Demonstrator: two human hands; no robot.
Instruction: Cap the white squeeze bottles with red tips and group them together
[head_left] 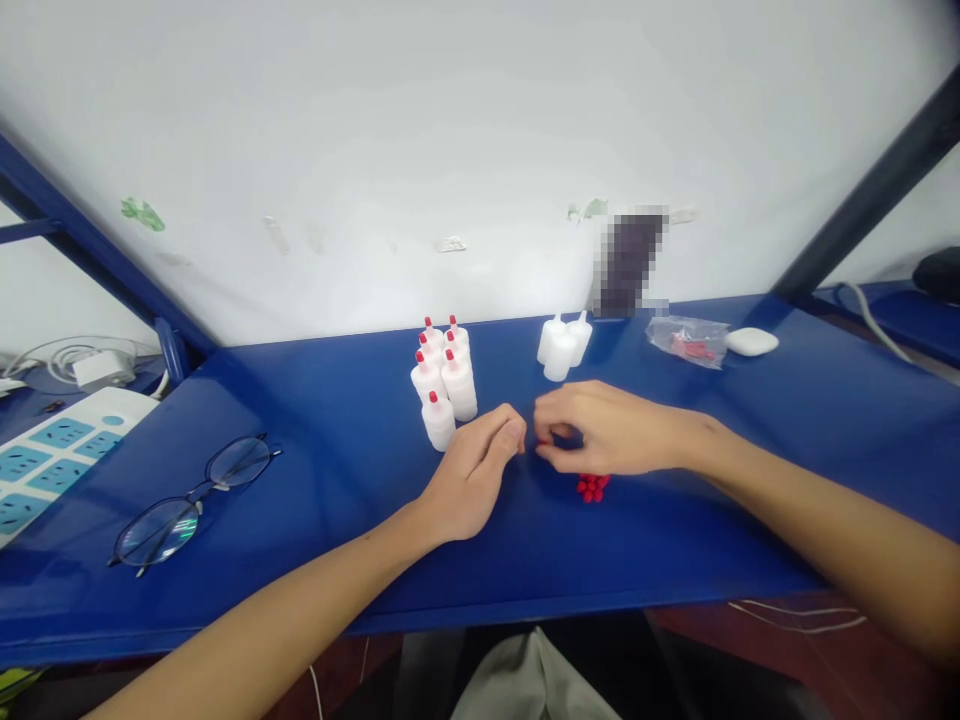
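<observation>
On the desk (315, 430), caps (592, 489) are partly hidden by the right hand (589, 425), curled like the left hand (476, 470), any hold indiscernible. Red bits (692, 349) are seen in a bag (664, 331).

You are looking forward and down through one head-worn camera, from just above your hands (474, 472) across the desk (337, 420) toward the wall (337, 130).
</observation>
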